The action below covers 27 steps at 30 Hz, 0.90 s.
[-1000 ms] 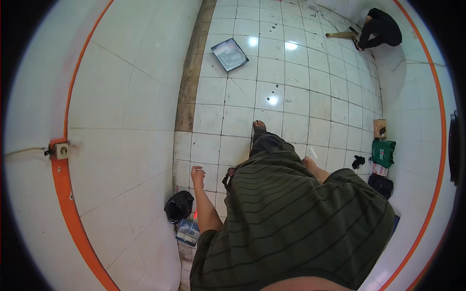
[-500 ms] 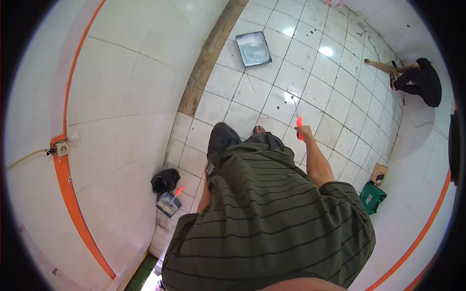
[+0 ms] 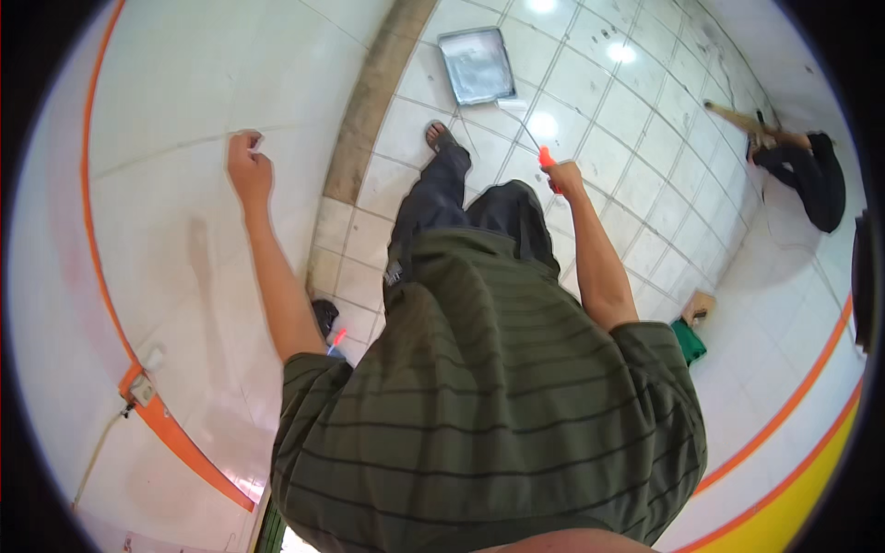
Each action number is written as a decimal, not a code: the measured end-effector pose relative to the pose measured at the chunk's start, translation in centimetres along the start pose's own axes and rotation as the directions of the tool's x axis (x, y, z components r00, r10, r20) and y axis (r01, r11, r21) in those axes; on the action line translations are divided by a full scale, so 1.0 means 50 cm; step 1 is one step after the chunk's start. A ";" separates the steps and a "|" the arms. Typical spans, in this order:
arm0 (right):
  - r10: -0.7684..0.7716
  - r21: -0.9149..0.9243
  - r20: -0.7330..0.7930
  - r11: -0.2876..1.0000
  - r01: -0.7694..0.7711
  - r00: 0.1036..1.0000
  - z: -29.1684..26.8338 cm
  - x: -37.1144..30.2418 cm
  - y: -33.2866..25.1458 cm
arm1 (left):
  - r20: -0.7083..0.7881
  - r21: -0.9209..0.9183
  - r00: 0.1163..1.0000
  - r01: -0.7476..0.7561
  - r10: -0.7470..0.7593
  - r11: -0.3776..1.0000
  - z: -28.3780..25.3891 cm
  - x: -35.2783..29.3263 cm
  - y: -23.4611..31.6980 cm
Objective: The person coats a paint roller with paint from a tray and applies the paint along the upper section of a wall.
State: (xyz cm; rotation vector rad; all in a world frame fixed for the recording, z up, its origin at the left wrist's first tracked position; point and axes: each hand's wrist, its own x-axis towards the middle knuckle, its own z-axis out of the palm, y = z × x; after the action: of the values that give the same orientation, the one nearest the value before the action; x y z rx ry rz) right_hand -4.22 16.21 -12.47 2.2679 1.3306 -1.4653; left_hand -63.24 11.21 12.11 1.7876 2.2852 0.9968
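Note:
My right hand (image 3: 564, 177) is wrapped around the orange handle of a paint roller (image 3: 547, 158). Its thin metal frame reaches forward to a pale roller head beside the near right corner of a paint tray (image 3: 484, 97). I cannot tell whether the head touches the tray or the floor. The shallow dark tray lies on the floor, coated inside with whitish paint. Out to the left, my left hand (image 3: 248, 173) is raised in front of the white wall. Its fingers are loosely bent with the thumb apart, and I see nothing in them.
White wall panels (image 3: 184, 230) rise on the left. A person in dark clothes (image 3: 811, 180) sits at the far right beside a long light-coloured object (image 3: 731, 117). A green bag (image 3: 688, 341) and a brown box (image 3: 700, 307) stand by the right wall. A black bag (image 3: 324, 315) lies behind my left arm.
My left arm has swung up and out from beside my body. One foot has stepped forward toward the tray. My right hand has carried the paint roller forward to the tray.

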 end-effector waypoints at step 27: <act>-0.110 -0.089 -0.208 0.992 0.094 0.972 0.146 0.325 -0.332 | -0.032 0.815 0.774 0.386 -0.632 0.433 -0.129 0.493 -0.043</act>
State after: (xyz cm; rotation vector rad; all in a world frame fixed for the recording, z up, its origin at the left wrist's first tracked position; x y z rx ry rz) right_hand -18.95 32.12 -23.61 2.3930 1.5559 -1.2004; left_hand -75.72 30.10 24.04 1.0202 2.9762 -0.4681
